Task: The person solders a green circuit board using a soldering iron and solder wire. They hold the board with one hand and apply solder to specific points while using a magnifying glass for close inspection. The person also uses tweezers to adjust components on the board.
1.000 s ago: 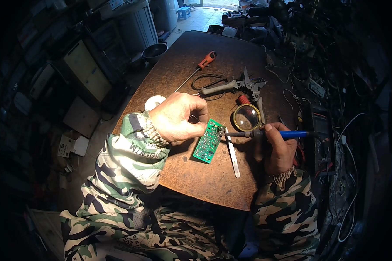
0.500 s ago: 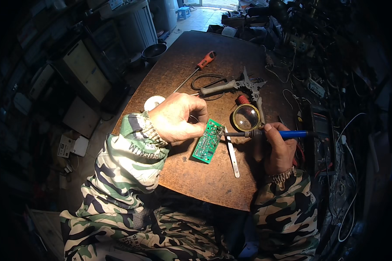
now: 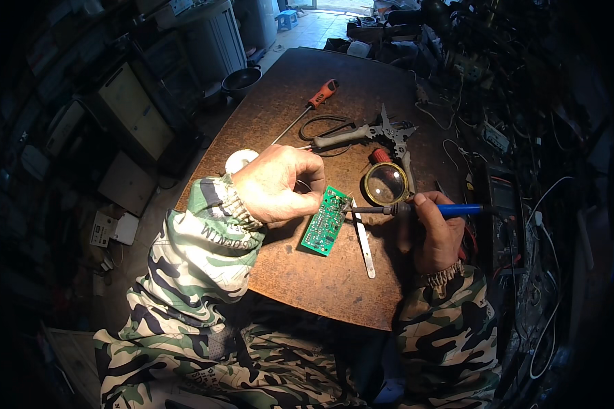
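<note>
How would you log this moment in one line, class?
left hand: at green rectangular circuit board | right hand: holding blue-handled soldering iron, tip at board | right of board: slim silver metal tweezers

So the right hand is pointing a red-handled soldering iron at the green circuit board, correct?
Not red: the head view shows the soldering iron is blue-handled. The right hand does point it at the green circuit board.

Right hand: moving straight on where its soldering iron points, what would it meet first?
Probably the green circuit board, at the tip of the soldering iron; whether they touch is unclear.
</note>
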Available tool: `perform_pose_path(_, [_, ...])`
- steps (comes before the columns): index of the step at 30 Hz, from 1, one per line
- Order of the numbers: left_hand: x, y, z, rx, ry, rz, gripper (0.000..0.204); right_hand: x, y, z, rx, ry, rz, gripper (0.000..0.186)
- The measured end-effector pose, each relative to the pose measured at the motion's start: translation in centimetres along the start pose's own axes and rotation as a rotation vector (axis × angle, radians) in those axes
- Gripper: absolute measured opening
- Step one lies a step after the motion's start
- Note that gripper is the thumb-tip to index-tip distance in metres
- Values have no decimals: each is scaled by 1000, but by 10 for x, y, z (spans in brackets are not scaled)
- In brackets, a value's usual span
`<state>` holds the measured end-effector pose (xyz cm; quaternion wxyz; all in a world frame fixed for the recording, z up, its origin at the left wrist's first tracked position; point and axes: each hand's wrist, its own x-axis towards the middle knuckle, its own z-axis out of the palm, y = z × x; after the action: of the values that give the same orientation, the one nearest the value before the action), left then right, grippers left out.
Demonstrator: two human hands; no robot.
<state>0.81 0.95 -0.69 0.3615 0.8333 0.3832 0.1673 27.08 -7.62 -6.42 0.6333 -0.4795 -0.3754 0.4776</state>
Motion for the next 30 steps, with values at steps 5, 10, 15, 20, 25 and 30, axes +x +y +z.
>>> perform_pose_path(5, [3, -2, 3, -41, -13, -3, 6, -1, 1, -4, -25, 8, -18, 23])
perform_pose_path(10, [3, 1, 3, -71, -25, -13, 6, -2, -1, -5, -4, 2, 19, 22])
perform_pose_path(15, [0, 3, 1, -87, 7, -65, 17, 0, 2, 1, 18, 11, 15, 23])
perform_pose_path(20, [12, -10, 9, -74, 8, 60, 17, 0, 2, -11, 115, 63, 24, 22])
perform_pose_path(25, [-2, 0, 1, -89, 48, -18, 17, 4, 2, -1, 155, 54, 44, 21])
perform_pose_path(30, [10, -2, 9, -110, 21, 12, 16, -1, 2, -8, 120, 86, 16, 21])
